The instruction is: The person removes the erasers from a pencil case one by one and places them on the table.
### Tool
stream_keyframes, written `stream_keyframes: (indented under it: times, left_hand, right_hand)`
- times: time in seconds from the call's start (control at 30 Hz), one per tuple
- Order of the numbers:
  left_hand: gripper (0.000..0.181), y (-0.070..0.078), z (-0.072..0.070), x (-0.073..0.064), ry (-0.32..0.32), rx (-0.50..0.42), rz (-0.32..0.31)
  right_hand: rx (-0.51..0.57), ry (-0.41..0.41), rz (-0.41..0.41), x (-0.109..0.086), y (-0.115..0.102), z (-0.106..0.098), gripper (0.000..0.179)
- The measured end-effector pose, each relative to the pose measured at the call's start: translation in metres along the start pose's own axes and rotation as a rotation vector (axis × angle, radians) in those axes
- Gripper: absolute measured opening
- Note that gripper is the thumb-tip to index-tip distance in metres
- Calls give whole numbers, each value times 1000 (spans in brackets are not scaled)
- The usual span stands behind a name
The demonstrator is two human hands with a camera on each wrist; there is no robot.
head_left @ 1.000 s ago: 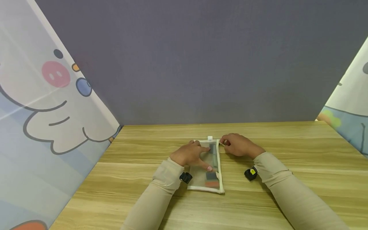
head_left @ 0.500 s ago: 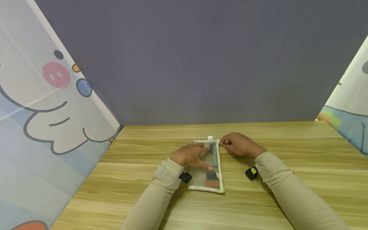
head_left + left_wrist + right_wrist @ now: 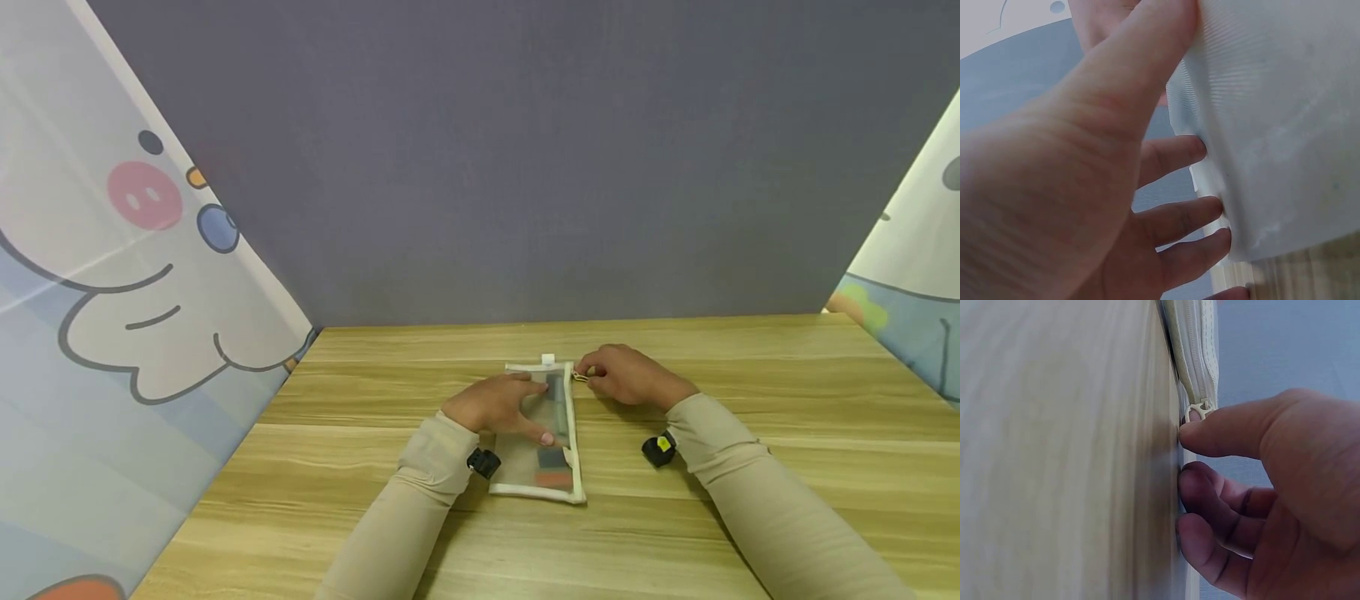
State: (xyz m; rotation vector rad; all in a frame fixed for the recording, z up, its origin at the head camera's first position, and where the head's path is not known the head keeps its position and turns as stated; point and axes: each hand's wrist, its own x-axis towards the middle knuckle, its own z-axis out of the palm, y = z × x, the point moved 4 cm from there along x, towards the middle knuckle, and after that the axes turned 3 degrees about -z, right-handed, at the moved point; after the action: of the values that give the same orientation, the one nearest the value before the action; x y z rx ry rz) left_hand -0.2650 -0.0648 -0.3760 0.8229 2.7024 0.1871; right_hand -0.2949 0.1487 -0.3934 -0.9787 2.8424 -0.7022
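Observation:
A see-through zip pouch [image 3: 517, 467] with white edging lies flat on the wooden table. Through its side show dark grey-blue pieces [image 3: 552, 458] and a red-orange strip [image 3: 553, 479]. My left hand [image 3: 497, 406] rests on the pouch, thumb and fingers spread; in the left wrist view, its fingertips [image 3: 1210, 206] touch the pouch's edge. At the far right corner, my right hand [image 3: 626, 377] pinches the zipper pull [image 3: 1197, 412] between thumb and finger. The zipper's teeth [image 3: 1193, 344] run along the pouch's right edge, away from the pull.
A small white tag [image 3: 548, 359] sticks out from the pouch's far edge. The wooden table [image 3: 360, 500] ends at a grey wall panel [image 3: 525, 167] behind. Cartoon-printed curtains [image 3: 90, 375] hang at both sides. Each wrist wears a small black camera [image 3: 659, 450].
The left hand's fingers have drawn in slightly from the pouch's far edge. My right forearm has shifted a little up and right, still pinching the zipper pull. The pouch stays in place.

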Motion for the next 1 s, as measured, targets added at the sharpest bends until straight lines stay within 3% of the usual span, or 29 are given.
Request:
stream_keyframes:
  times: [0.4, 1.0]
  left_hand:
    - [91, 0, -1, -4, 8, -6, 27]
    - [91, 0, -1, -6, 11, -7, 18]
  right_hand:
    - [-31, 10, -9, -2, -7, 0, 24]
    - [-41, 19, -52, -4, -9, -1, 23]
